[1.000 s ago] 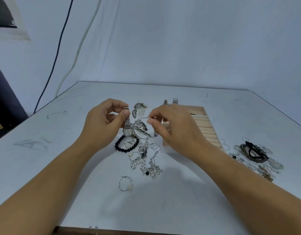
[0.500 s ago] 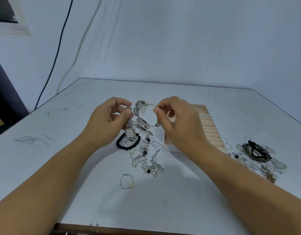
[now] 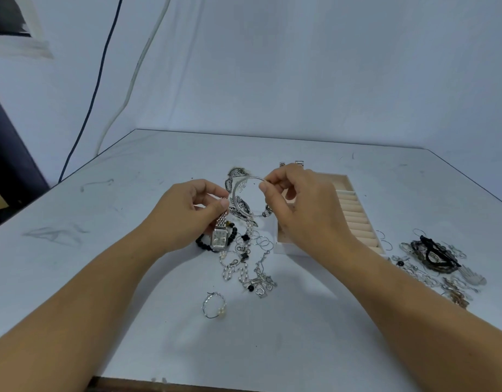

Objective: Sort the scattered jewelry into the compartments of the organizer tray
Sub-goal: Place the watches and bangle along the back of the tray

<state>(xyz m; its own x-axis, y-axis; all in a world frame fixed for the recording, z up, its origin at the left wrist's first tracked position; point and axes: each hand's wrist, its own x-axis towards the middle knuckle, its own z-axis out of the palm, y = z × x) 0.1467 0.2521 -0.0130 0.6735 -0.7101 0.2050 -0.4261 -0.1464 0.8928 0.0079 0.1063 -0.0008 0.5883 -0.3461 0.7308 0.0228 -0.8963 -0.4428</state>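
Worn on the head, single and wide-angled. Looks forward and down across the white table (image 3: 300, 349) towards the pale wall (image 3: 300, 66) behind. Sits close over both forearms, entering from the lower corners. Holds the left hand (image 3: 187, 213) and right hand (image 3: 303, 213) near mid-frame, the organizer tray (image 3: 346, 181) just right of them. Reaches the table's far edge and, at upper left, a dark cable (image 3: 101, 63) on the wall.

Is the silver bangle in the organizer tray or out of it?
Out. The right hand pinches the silver bangle in the air, left of the organizer tray.
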